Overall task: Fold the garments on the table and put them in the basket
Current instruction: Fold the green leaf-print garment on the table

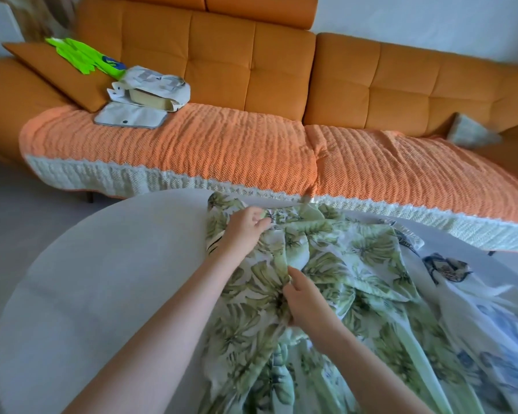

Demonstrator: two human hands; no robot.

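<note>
White thin garment with green leaf print [335,258] is lying rumpled on the right part of the round pale grey table [102,279]; left hand [245,228] is pinching its far edge, right hand [305,300] is gripping a fold mid-cloth; white garment with blue flower print [449,270] is lying touching it on the right

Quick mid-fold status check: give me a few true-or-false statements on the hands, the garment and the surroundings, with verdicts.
1. The left hand and right hand both grip the leaf-print garment. True.
2. The leaf-print garment lies neatly folded. False: it is spread out and rumpled on the table.
3. A basket stands on the table. False: no basket is in view.
4. An orange sofa stands behind the table. True.
</note>
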